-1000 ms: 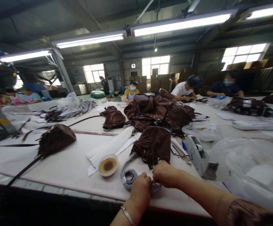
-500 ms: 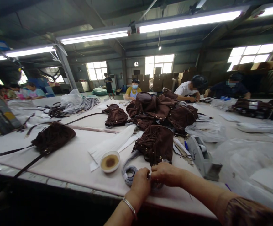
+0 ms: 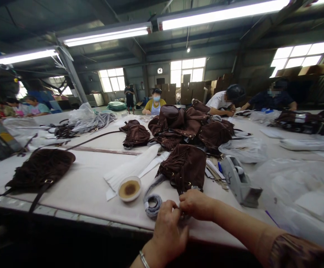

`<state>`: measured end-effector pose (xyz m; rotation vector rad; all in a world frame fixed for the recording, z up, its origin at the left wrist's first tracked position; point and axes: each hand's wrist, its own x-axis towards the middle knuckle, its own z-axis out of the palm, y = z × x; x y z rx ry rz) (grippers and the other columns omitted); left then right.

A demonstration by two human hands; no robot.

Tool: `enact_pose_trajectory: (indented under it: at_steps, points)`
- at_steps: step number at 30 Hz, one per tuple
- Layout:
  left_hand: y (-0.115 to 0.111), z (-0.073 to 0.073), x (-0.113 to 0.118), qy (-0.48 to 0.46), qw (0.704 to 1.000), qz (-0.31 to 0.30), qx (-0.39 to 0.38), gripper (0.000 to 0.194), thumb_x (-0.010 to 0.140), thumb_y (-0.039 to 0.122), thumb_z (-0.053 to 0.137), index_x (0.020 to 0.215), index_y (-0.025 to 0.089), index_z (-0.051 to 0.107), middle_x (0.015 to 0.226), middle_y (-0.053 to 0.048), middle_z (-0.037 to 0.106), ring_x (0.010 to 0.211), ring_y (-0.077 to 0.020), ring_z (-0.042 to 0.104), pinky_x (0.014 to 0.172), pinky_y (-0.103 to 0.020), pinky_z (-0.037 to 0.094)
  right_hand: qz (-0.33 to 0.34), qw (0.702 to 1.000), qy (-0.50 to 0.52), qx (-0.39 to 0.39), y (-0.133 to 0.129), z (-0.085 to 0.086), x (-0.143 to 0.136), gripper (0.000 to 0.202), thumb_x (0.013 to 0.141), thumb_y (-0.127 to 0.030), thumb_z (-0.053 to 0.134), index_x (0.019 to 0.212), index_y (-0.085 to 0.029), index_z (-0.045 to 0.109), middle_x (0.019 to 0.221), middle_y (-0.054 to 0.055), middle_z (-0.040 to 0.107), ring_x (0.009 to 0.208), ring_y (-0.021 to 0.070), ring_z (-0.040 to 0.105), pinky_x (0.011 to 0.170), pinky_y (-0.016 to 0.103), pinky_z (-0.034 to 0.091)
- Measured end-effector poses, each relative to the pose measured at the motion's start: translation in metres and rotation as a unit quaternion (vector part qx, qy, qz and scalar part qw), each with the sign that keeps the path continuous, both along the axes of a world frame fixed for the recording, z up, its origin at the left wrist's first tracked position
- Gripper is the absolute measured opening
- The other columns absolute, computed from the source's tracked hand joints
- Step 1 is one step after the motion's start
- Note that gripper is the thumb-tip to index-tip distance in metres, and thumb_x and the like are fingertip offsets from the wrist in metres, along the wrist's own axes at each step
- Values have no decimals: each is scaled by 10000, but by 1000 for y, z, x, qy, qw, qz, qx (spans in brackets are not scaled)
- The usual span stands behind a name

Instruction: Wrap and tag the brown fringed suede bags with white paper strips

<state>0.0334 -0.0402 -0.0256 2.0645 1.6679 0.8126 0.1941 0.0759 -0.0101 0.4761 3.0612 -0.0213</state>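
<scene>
From my end I have 2 bare hands in view at the near edge of the pale table (image 3: pixel 83 182). The left hand (image 3: pixel 169 229) has its fingers bent toward the right, with its blurred thumb standing apart below them, and a silvery bracelet (image 3: pixel 144 259) circles that wrist. The right hand (image 3: pixel 195 204) comes in from the right with its fingers curled and bunched, their tips close against those of the left. Whatever lies between the 2 sets of fingertips is too small and too covered for me to make out, so I cannot tell what either hand grips.

The brown fringed bag (image 3: pixel 191 167) lies on the table just beyond the right hand, metal rings showing along its lower part. From its left side a grey wrapped strap (image 3: pixel 153 204) curves down into a coil just left of the left hand; I cannot tell whether the 2 touch.

Left of the coil I see a shallow bowl (image 3: pixel 126 200) with something brownish inside, near some white sheets (image 3: pixel 134 165). To the right of the bag sit a blue pen (image 3: pixel 220 167) and a grey tape dispenser (image 3: pixel 240 182). Behind the bag rises a pile of brown bags (image 3: pixel 189 128), and 3 people work across the table.
</scene>
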Motion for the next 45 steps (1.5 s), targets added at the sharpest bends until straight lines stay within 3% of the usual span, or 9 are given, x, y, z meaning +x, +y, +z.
enact_pose_trajectory:
  at_steps: [3, 7, 14, 19, 22, 30, 35, 40, 45]
  points:
    - [-1, -2, 13, 37, 997, 63, -31, 380, 705, 429, 800, 974, 180, 698, 1103, -112, 574, 1096, -310, 494, 1018, -432, 377, -27, 1000, 9, -1, -4, -5, -3, 88, 755, -199, 634, 793, -172, 708, 762, 50, 692, 643, 186, 605, 540, 287, 301]
    - [13, -8, 19, 42, 990, 81, -109, 175, 836, 334, 670, 907, 195, 750, 1016, -82, 604, 1017, -257, 528, 910, -362, 408, -36, 999, 9, -5, -4, -14, -4, 86, 740, -213, 652, 782, -177, 718, 762, 53, 703, 662, 200, 625, 554, 288, 337]
    - [26, -4, 13, 76, 985, 76, -135, 224, 856, 333, 598, 816, 217, 786, 893, -66, 612, 880, -219, 562, 780, -316, 401, -14, 999, 7, -37, 1, -3, 5, 116, 824, -207, 607, 777, -198, 713, 780, 41, 711, 693, 173, 606, 639, 293, 362]
    - [22, -7, 12, 123, 987, 39, -93, 238, 893, 278, 546, 841, 230, 773, 973, -84, 626, 928, -228, 557, 798, -342, 394, 37, 994, 69, -77, 4, 2, 26, 181, 901, -342, 607, 863, -185, 688, 828, 48, 701, 836, 190, 611, 847, 344, 372]
    - [22, -9, 8, 146, 987, 12, -68, 269, 910, 225, 505, 863, 233, 770, 984, -92, 620, 953, -239, 543, 792, -359, 385, 48, 992, 75, -90, 7, -2, 33, 82, 879, -247, 622, 902, -186, 671, 879, 50, 701, 880, 191, 603, 865, 341, 361]
    - [36, 1, -12, 220, 970, -100, -41, 253, 853, 177, 583, 1009, 283, 751, 1033, -80, 590, 960, -243, 489, 807, -381, 350, 35, 992, 65, -103, 10, 4, 24, 157, 877, -165, 605, 1021, -211, 646, 895, 11, 686, 857, 174, 592, 812, 318, 357]
    - [39, -17, -19, 239, 962, -131, -14, 203, 902, 277, 591, 1046, 323, 726, 989, -55, 572, 937, -237, 481, 788, -371, 344, 25, 996, 25, -81, 12, 2, 19, 310, 844, -201, 676, 1146, -251, 627, 1020, 39, 656, 861, 186, 586, 770, 322, 359]
    - [41, -30, -22, 257, 958, -127, -2, 239, 880, 240, 631, 1065, 363, 719, 956, -45, 571, 940, -240, 487, 798, -376, 345, 25, 996, -32, -83, 18, 6, 9, 269, 830, -214, 700, 1083, -303, 685, 983, 13, 649, 822, 182, 594, 708, 304, 359]
    - [41, -12, -28, 246, 956, -157, 9, 246, 872, 243, 641, 1079, 355, 711, 963, -38, 586, 965, -238, 496, 835, -386, 357, 35, 992, -95, -81, 22, 14, -9, 166, 800, -243, 742, 965, -242, 751, 957, 19, 693, 761, 172, 606, 594, 276, 316]
